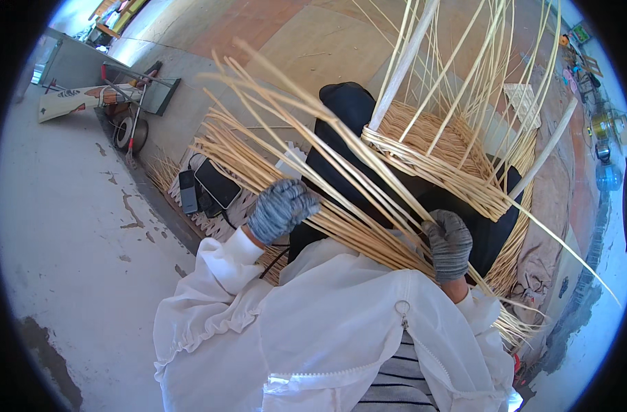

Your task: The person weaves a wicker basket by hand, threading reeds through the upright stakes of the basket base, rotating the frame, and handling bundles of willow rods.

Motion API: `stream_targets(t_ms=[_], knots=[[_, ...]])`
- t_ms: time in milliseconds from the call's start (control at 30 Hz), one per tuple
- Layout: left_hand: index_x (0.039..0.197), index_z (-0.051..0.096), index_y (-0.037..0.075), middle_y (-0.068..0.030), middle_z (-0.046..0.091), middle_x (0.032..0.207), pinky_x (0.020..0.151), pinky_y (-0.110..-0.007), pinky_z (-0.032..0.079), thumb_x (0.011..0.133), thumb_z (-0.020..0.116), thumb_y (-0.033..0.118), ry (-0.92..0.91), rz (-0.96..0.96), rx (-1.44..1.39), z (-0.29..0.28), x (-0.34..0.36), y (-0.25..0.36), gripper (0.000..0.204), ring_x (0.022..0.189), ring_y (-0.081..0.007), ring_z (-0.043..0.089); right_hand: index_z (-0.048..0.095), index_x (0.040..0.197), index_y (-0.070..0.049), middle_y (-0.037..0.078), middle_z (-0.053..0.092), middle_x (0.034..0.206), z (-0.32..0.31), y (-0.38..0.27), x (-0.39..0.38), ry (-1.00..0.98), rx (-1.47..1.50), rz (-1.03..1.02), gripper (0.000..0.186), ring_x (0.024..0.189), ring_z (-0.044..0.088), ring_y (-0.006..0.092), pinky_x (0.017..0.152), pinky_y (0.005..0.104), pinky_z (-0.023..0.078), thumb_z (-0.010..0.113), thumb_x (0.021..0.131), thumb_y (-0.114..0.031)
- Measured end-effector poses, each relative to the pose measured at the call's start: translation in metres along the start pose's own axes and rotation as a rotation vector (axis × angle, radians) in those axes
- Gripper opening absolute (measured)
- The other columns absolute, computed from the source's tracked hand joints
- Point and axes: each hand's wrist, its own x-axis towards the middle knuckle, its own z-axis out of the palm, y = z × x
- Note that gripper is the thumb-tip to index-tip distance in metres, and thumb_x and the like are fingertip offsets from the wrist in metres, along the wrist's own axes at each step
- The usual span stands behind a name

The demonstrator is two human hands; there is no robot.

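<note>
Across my lap lies a loose bundle of peeled willow rods (368, 244), pale tan and thin. My left hand (281, 209), in a grey knitted glove, is closed over the bundle toward its left part. At the right, my right hand (449, 245), gloved alike, is closed round a few rods (368, 158) that fan up and to the left, above the bundle. Beyond my hands a partly woven wicker basket (430, 137) rests on black cloth over my legs, its long upright stakes pointing up and away. Its woven rim band faces me.
To my left lie a phone-like black device (217, 184) and a smaller dark box (188, 192) on white wicker. A hand trolley (138, 113) with wheels stands farther left. More long rods (516, 226) lie right of my legs, beside a brown cloth (533, 254). A blue water bottle (609, 177) stands far right.
</note>
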Motion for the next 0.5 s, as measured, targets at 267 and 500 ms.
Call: stream_targets(t_ms=[267, 500], knots=[[0.095, 0.065, 0.002, -0.0145, 0.064, 0.091, 0.074, -0.039, 0.049, 0.083, 0.062, 0.035, 0.154, -0.96, -0.41, -0.006, 0.011, 0.035, 0.035, 0.084, -0.0295, 0.061, 0.063, 0.091, -0.002, 0.015, 0.062, 0.084, 0.015, 0.013, 0.014, -0.17, 0.09, 0.14, 0.022, 0.073, 0.061, 0.0284, 0.068, 0.0338, 0.049, 0.07, 0.072, -0.01], [0.095, 0.061, -0.004, -0.0145, 0.061, 0.064, 0.053, -0.03, 0.049, 0.078, 0.071, 0.032, 0.04, -1.217, -0.804, 0.0, 0.055, -0.016, 0.041, 0.057, -0.0215, 0.062, 0.061, 0.106, -0.002, 0.017, 0.062, 0.099, 0.017, 0.0, 0.008, -0.194, 0.135, -0.071, 0.037, 0.089, 0.062, 0.0285, 0.08, 0.0332, 0.05, 0.072, 0.074, -0.018]])
